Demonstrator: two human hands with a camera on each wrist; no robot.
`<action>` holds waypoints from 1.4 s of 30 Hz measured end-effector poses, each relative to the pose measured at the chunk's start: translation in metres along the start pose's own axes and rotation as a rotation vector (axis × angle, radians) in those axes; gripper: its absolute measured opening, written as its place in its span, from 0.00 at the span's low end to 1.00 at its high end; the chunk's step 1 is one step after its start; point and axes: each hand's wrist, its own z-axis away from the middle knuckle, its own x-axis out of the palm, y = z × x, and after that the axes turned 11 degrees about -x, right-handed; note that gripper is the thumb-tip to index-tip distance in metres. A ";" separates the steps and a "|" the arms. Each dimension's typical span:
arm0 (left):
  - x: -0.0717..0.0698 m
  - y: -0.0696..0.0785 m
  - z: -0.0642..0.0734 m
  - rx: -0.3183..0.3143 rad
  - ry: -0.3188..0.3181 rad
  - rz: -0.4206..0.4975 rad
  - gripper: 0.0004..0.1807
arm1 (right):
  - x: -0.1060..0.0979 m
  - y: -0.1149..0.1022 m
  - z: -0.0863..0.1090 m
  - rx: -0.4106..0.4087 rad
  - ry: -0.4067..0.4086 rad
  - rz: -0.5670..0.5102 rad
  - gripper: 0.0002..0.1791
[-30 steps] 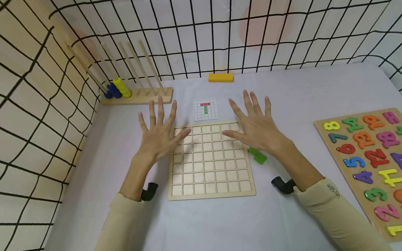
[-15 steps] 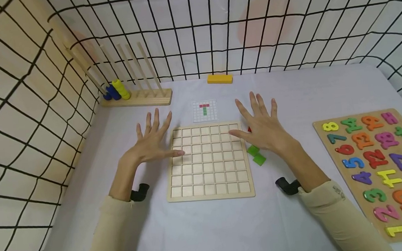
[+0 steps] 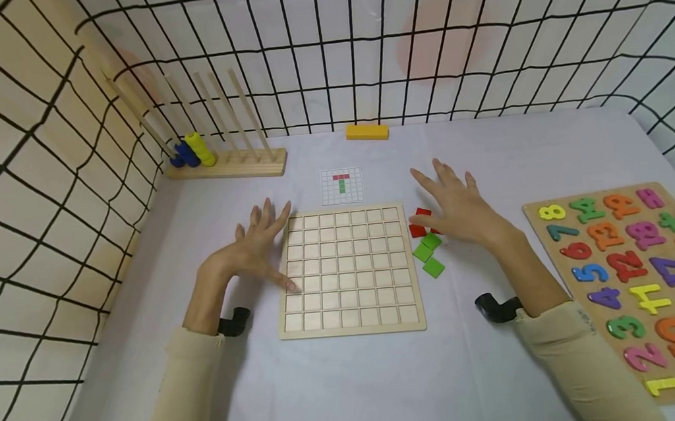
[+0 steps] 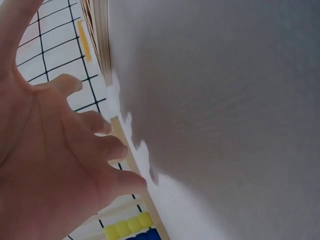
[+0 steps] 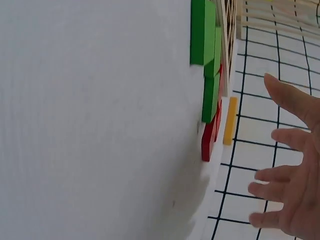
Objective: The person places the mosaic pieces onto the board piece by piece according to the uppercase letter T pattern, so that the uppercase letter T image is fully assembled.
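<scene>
My left hand is spread beside the left edge of a wooden grid board, its thumb over that edge. In the left wrist view the palm shows with nothing in it. My right hand hovers right of the board with fingers apart, partly covering several red square tiles. Several green square tiles lie just below them, along the board's right side. The right wrist view shows this hand holding nothing, apart from the tiles. Behind the board lies a card printed with a red and green T on a grid.
At the back left stands a wooden peg stand with blue and yellow beads. A yellow bar lies by the black wire mesh, which encloses the back and sides. A board of coloured numbers and letters lies on the right.
My left hand has drawn back and left, away from the middle of the board. The right hand has shifted to the right, uncovering red tiles and another green one.
</scene>
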 end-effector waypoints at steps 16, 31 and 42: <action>0.001 0.003 -0.002 -0.047 -0.077 0.003 0.88 | -0.008 0.043 0.012 0.006 -0.046 -0.235 0.36; 0.001 0.009 -0.002 -0.089 -0.093 -0.069 0.89 | -0.006 0.054 0.016 0.107 -0.081 -0.389 0.27; 0.003 0.008 -0.003 -0.093 -0.086 -0.064 0.90 | -0.004 0.056 0.013 0.155 -0.052 -0.404 0.24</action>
